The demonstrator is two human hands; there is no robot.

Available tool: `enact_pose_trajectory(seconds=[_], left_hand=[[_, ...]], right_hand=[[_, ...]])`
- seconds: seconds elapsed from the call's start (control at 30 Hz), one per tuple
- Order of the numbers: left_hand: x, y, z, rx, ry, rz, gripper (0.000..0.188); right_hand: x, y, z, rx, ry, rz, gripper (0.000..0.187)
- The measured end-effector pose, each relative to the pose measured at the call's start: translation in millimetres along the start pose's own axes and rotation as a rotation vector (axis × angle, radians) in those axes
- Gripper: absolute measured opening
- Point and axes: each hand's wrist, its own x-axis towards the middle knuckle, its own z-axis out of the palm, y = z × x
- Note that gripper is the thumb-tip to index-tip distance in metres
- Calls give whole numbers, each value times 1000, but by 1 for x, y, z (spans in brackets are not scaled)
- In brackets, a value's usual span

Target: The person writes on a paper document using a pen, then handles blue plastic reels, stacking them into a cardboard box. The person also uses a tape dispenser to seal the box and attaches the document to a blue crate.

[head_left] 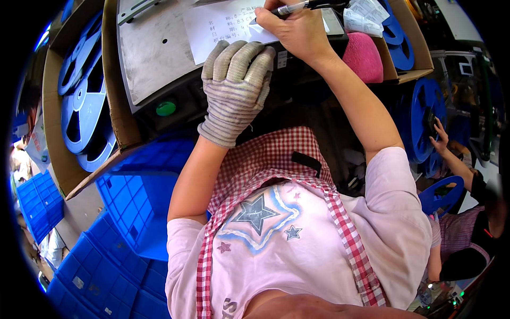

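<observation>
The sheet of white paper [223, 26] lies flat on the grey metal counter [151, 58], and both hands are on it. The left hand [236, 80], in a striped knit glove, presses palm down on the near edge of the sheet with fingers flat and holding nothing; it seems to pin the paper so it cannot slide. The right hand [297, 29], bare, is closed in a writing grip around a pen [297, 6], the tip touching the paper just left of that grip, on the far right part of the sheet.

Beyond the pen grip to the right lie smaller white slips [364, 16], and just beside the right wrist sits a pink cushion-like thing [364, 56]. Below the gloved hand, on the dark front of the counter, is a green button [166, 108]. Left of the counter a cardboard box [56, 143] holds blue reels [85, 111]; blue plastic crates [133, 212] are stacked under it. Far right, another person's hand [441, 141] touches a blue reel [425, 122], well apart from the writing. Nothing crowds the sheet itself.
</observation>
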Motion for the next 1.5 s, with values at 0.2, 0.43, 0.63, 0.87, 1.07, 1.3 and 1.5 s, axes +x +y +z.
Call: enact_pose_trajectory(seconds=[0.2, 0.43, 0.63, 0.87, 1.07, 1.3, 1.5], left_hand=[[1, 1, -1, 5, -10, 0, 41], [4, 4, -5, -8, -33, -4, 41], [10, 7, -11, -32, -61, -17, 43], [21, 31, -34, 88, -182, -24, 49], [26, 92, -47, -203, -186, 186, 43], [6, 206, 33, -1011, -667, -61, 52], [6, 260, 135, -1410, -884, -483, 59]], right_hand=[[1, 1, 1, 113, -3, -59, 16], [8, 9, -31, 183, 48, 108, 14], [32, 59, -164, -55, -46, 443, 34], [52, 129, -138, -742, -504, 376, 44], [-3, 73, -140, -564, 92, 331, 45], [-266, -20, -187, 289, 534, 467, 19], [-462, 23, -186, 514, 1005, 988, 20]])
